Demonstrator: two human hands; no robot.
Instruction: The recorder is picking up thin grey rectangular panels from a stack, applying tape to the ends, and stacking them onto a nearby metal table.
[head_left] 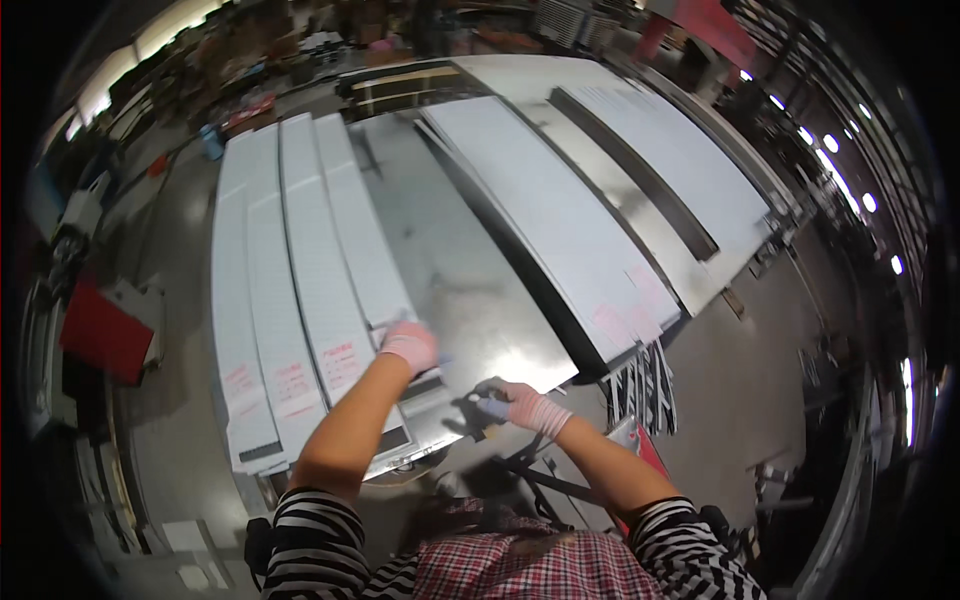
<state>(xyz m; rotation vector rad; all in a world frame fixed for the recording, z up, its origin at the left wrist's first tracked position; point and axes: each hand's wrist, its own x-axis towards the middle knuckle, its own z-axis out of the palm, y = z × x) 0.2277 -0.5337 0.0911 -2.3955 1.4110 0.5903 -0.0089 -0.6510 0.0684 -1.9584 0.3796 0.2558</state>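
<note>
My left hand (408,345), in a pink-and-white knit glove, is at the near end of a long white panel strip (362,235). Its fingers are blurred and partly hidden, so its grip does not show. To its right, above the near edge of a bare grey metal sheet (490,325), is my right hand (527,406). It wears a pink glove with greyish fingertips, and its fingers curl together around something too small and blurred to name. A dark shadow falls on the sheet beside these fingers.
Several white strips (262,310) with red print lie at the left. A stack of wide white panels (555,215) is right of the bare sheet, with striped narrow pieces (642,388) hanging at its near end. More white panels (665,150) lie farther right. A red object (105,335) stands left.
</note>
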